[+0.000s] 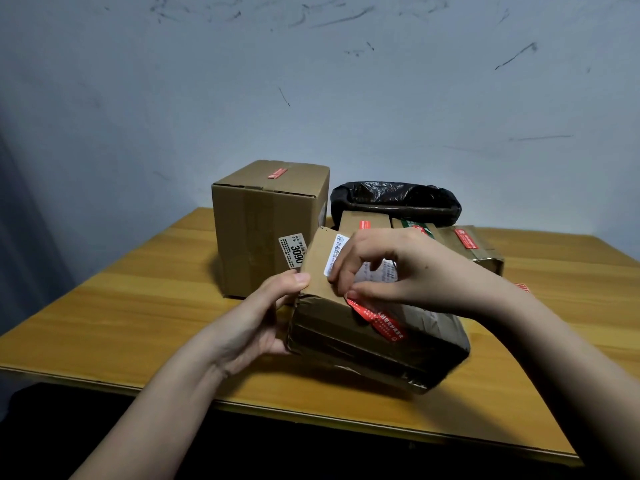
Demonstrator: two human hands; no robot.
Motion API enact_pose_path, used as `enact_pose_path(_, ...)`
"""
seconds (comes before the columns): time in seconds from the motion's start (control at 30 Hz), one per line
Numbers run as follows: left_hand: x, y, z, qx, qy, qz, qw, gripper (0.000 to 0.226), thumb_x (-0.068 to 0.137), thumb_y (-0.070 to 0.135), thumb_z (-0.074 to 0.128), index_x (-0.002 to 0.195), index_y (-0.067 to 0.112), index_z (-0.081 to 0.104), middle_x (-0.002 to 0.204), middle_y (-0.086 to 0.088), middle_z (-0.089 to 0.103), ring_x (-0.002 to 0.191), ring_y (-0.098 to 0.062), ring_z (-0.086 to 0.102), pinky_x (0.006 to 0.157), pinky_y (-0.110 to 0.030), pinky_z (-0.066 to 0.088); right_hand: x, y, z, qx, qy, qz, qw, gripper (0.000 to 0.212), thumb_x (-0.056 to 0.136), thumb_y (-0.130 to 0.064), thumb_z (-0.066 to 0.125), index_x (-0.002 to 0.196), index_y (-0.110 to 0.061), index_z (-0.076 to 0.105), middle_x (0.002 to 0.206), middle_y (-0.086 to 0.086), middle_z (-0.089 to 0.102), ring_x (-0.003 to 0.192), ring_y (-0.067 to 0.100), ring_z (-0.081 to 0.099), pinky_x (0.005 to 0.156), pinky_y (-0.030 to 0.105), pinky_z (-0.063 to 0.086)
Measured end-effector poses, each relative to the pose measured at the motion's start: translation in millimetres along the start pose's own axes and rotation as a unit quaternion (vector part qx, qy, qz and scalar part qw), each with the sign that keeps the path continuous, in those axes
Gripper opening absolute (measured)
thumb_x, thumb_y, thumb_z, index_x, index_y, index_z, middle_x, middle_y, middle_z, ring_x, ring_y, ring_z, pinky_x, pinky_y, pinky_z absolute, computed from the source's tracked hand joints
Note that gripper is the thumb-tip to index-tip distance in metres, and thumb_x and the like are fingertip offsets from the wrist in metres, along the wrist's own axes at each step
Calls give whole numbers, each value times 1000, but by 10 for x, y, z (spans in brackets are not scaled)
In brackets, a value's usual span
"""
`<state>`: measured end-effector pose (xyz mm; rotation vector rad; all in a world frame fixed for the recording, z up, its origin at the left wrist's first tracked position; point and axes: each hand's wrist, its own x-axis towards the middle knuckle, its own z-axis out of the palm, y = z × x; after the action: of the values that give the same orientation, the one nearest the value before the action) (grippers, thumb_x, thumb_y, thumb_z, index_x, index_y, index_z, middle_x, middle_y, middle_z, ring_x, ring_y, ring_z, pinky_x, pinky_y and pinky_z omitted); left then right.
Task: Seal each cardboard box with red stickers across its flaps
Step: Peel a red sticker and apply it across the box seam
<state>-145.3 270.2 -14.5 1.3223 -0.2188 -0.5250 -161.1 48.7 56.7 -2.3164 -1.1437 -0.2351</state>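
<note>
A flat cardboard box (374,344) wrapped in clear tape sits tilted on the wooden table near its front. My left hand (263,317) grips its left end, thumb on the top edge. A red sticker (375,318) lies across the box's front edge, running from the top face down onto the side. My right hand (391,268) pinches the sticker's upper end at the box's top edge, beside a white shipping label (337,249). A taller box (263,223) behind bears a red sticker (277,173) on its top seam.
Behind the hands stand further low boxes (474,244) with red stickers, and a bin lined with a black bag (394,200). A strip of red stickers (523,287) peeks out on the table at the right. The table's front edge (311,414) is close below the box.
</note>
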Motion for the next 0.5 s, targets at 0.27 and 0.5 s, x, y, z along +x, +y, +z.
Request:
enact_pose_path(0.27,-8,15,13,-23,-19,-1,1000,68,58,44,72,121,23,60,113,-10,69,101,-24,67,76,-48,58,-47,-46,18,-66,18,-12,998,8,89,-12,64,91,-20,65,102,-14,70,98,6,65,76,34,51)
enact_pose_path(0.5,-8,16,30,-21,-12,0,1000,75,55,46,72,124,19,58,103,-7,72,88,-20,70,72,-43,59,-75,-96,0,-65,9,-2,998,14,91,-8,61,95,-21,62,100,-15,70,96,4,66,80,32,54)
